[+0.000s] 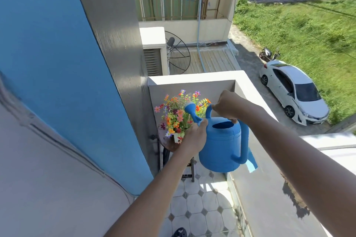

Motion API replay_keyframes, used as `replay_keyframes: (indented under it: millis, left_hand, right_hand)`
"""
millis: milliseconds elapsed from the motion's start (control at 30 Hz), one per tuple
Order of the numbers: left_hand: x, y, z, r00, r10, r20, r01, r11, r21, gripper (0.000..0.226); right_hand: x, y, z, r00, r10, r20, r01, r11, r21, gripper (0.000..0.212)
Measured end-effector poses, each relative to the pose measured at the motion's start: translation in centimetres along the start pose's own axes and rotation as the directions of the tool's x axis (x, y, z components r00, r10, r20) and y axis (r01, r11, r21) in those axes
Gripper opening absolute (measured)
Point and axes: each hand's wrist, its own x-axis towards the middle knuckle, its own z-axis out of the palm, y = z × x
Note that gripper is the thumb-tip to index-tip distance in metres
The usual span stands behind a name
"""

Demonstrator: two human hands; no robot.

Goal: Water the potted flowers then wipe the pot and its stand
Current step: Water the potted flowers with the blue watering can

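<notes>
I hold a blue plastic watering can [223, 144] in front of me with both hands. My right hand [229, 107] grips the top handle. My left hand [195, 136] is closed around the base of the spout, whose rose points up and left over the flowers. Colourful potted flowers [176, 115] stand in the balcony corner on a round dark stand [169, 145]. The white pot [176, 137] is mostly hidden behind my left hand. A blue cloth [252, 161] shows just behind the can on the balcony ledge.
A blue and grey wall [86, 82] runs along the left. The white balcony parapet [269, 188] runs on the right and behind the flowers. Patterned floor tiles [200, 208] lie below. Far beneath are a white car [292, 90] and grass.
</notes>
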Motion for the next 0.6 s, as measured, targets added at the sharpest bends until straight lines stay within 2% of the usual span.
replay_keyframes:
  millis: [300, 433, 600]
  left_hand:
    - [1.8, 1.1, 3.1, 0.995, -0.014, 0.103, 0.012, 1.000, 0.015, 0.064]
    - [2.6, 1.7, 4.1, 0.991, 0.004, 0.136, -0.009, 0.999, 0.038, 0.071]
    - [4.5, 2.1, 4.4, 0.983, 0.009, 0.183, -0.013, 1.000, 0.021, 0.075]
  right_hand:
    - [1.1, 2.6, -1.9, 0.998, 0.065, 0.003, -0.064, 0.994, -0.089, 0.021]
    - [1.6, 3.8, -2.5, 0.994, 0.112, -0.002, -0.111, 0.991, -0.070, 0.024]
    - [2.9, 3.8, -3.1, 0.990, 0.138, -0.044, -0.141, 0.987, -0.080, 0.015]
